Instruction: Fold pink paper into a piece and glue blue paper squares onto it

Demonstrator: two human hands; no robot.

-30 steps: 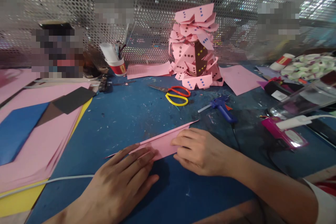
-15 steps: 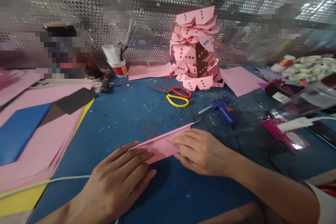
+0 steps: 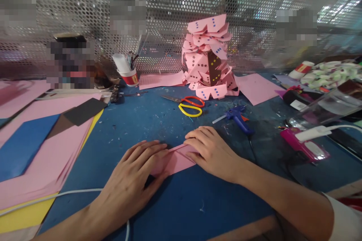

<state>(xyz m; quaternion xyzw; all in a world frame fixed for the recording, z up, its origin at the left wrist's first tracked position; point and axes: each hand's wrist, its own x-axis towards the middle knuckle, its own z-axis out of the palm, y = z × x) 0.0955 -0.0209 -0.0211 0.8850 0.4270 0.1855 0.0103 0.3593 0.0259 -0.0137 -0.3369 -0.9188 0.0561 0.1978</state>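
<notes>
A folded strip of pink paper (image 3: 179, 162) lies in front of me on the blue table, its far edge turned over. My left hand (image 3: 138, 167) grips the left end, fingers over the far edge and thumb along the near side. At the right end, my right hand (image 3: 207, 152) holds the paper with its fingers bent over the fold and the thumb on the face. Both ends of the strip are hidden under the hands. Beyond them lie scissors (image 3: 190, 106) with one red and one yellow handle, and a blue glue gun (image 3: 239, 118).
A stack of folded pink paper pieces (image 3: 206, 58) stands at the back. Pink sheets (image 3: 76, 147) and a blue piece (image 3: 26, 147) lie at left, a paper cup (image 3: 130, 78) behind. To the right are a pink power strip (image 3: 304, 145) and a clear container (image 3: 325, 109).
My left hand has shifted up and right, its fingers now over the paper's far edge. My right hand has moved slightly left and its fingers reach over the fold.
</notes>
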